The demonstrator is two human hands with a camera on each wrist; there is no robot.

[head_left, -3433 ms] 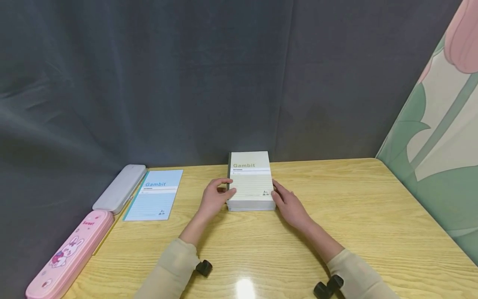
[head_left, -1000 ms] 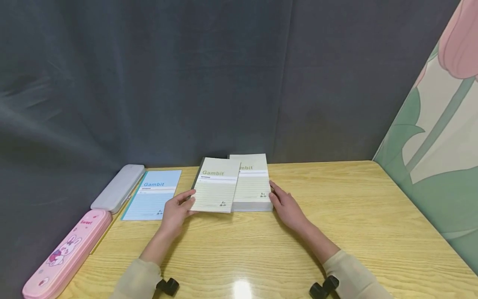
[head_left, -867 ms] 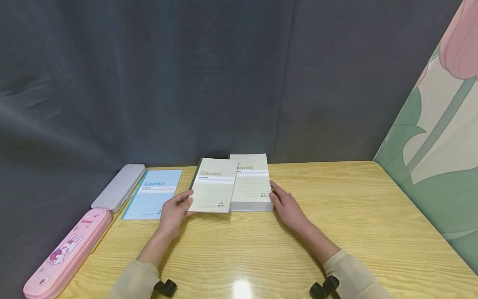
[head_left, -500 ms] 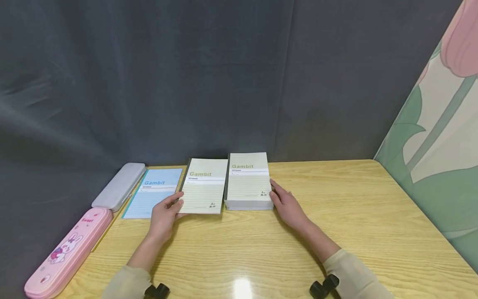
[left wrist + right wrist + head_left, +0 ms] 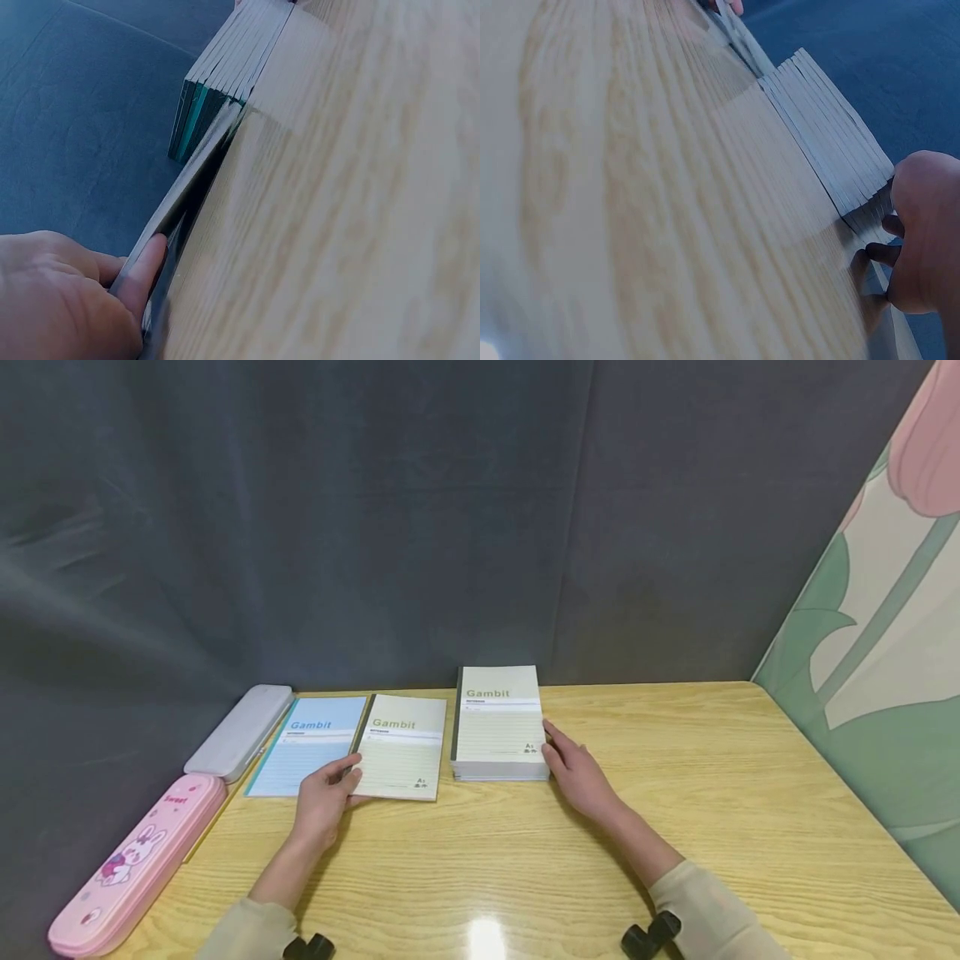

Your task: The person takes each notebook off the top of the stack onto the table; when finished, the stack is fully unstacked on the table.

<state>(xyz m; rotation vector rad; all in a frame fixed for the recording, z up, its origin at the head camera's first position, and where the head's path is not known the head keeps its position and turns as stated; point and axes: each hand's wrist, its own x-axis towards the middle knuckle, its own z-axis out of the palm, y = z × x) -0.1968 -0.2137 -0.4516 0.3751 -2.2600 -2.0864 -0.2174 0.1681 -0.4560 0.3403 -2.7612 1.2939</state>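
My left hand point(image 5: 324, 803) pinches a cream Gambit notebook point(image 5: 403, 750) by the lower part of its dark spine, thumb on the cover. In the left wrist view a finger lies under this notebook point(image 5: 177, 196), and a dark gap shows between it and the tabletop. To its right stands a thick stack of notebooks point(image 5: 498, 722) with a cream one on top. My right hand point(image 5: 583, 783) rests against the stack's right side; the right wrist view has its fingertips point(image 5: 885, 253) at the stack's edge. A blue Gambit notebook point(image 5: 311, 739) lies left of the held one, partly behind my left hand.
A pink pencil case point(image 5: 138, 864) with a rabbit print and a pale grey case point(image 5: 242, 733) line the table's left edge. Behind the wooden table point(image 5: 480, 860) hangs a dark curtain point(image 5: 420, 527). A flowered panel point(image 5: 892, 652) borders the right side.
The cream notebook came off the stack's top in my left hand and moved left, then slightly toward me, ending beside the blue notebook. My right hand has stayed at the stack.
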